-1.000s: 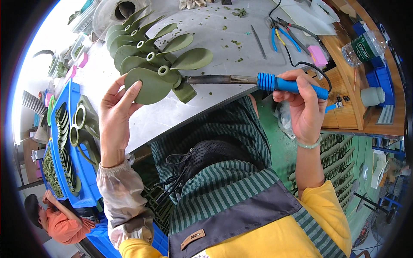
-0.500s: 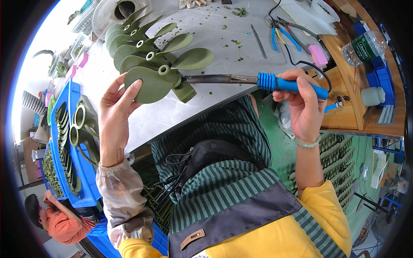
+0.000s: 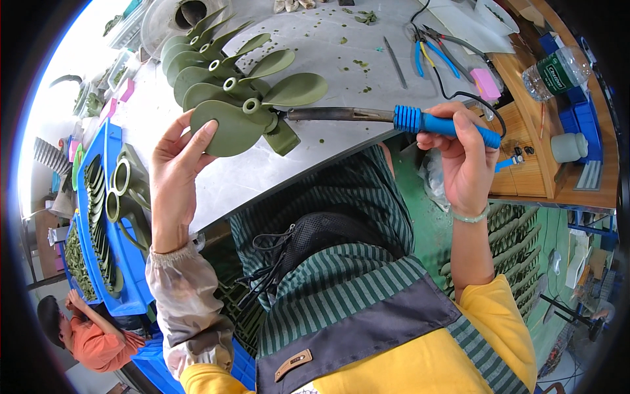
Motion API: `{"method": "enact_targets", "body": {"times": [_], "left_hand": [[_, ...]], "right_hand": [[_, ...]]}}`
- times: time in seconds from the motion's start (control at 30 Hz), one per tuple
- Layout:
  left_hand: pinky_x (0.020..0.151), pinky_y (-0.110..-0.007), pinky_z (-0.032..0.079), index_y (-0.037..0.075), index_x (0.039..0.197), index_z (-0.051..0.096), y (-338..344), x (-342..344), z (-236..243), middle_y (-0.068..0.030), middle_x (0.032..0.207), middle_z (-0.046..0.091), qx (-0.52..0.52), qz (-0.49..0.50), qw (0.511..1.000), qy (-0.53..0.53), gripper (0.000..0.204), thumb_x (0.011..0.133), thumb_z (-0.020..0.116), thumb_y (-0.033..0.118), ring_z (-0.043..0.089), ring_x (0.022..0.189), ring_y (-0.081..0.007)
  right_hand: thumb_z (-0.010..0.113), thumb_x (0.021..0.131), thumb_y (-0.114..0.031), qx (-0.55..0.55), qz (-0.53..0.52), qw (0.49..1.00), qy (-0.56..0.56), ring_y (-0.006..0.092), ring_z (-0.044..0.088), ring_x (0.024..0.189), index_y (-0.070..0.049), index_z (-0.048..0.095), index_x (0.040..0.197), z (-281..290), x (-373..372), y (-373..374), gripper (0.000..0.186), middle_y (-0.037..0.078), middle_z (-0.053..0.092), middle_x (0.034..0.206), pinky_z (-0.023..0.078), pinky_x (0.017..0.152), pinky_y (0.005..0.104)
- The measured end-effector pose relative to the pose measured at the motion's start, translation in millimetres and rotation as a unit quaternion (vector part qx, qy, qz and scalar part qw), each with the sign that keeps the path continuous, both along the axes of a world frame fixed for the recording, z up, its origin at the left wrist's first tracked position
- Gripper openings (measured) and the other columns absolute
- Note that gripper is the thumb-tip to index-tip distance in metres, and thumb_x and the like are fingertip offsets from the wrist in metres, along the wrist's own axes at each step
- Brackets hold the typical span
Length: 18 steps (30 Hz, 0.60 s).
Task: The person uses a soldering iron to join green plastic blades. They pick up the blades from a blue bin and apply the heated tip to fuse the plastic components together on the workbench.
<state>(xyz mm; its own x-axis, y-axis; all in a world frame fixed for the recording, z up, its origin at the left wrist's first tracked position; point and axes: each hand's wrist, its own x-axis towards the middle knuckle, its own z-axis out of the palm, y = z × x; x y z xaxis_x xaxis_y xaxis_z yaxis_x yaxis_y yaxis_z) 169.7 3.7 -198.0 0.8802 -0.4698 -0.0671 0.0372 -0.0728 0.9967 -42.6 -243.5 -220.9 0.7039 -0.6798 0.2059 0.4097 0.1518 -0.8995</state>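
Observation:
My left hand (image 3: 178, 174) pinches the near blade of an olive-green propeller (image 3: 226, 131) between thumb and fingers. This propeller is the nearest in a row of several like ones, each with a ring-shaped hub, lined up over the table. In my right hand (image 3: 464, 148) is a soldering iron (image 3: 453, 126) with a blue handle, my fingers wrapped round it. Its dark shaft points left, and the tip lies right beside the hub of the near propeller. I cannot tell whether the tip touches it. A black cord runs from the handle.
The grey table (image 3: 354, 131) carries green specks, a thin pointed tool (image 3: 396, 62), pliers (image 3: 440, 56) and a pink block (image 3: 485, 84). At right lies a plastic bottle (image 3: 556, 72). Blue crates (image 3: 134, 282) with green parts stand at left, where another person (image 3: 98, 338) sits.
The soldering iron's tip has shifted slightly up and to the right, away from the near hub. My left hand and the propellers have hardly moved.

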Motion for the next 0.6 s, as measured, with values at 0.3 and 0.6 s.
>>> {"method": "enact_targets", "body": {"times": [0.3,0.6], "left_hand": [[0.072,-0.024,0.054,0.002,0.111,0.061,-0.6,0.2,-0.1,-0.0076,0.092,0.069,0.003,-0.005,1.0,0.002,0.027,0.086,0.066,0.01,0.066,0.081,-0.0122],[0.073,-0.025,0.054,0.002,0.11,0.061,-0.2,1.6,-0.5,-0.0072,0.092,0.069,0.002,0.001,1.0,0.006,0.027,0.085,0.066,0.011,0.066,0.08,-0.0122]], "right_hand": [[0.05,0.092,-0.014,-0.007,-0.004,1.0,0.001,0.0185,0.066,0.066,0.009,0.062,0.092,-0.2,2.0,-1.3,0.026,0.014,0.065,0.08,0.056,0.064,0.0276],[0.053,0.091,-0.014,0.004,-0.003,1.0,0.002,0.0191,0.066,0.065,0.009,0.062,0.091,3.1,-0.6,2.2,0.025,0.014,0.064,0.082,0.056,0.063,0.0276]]}}
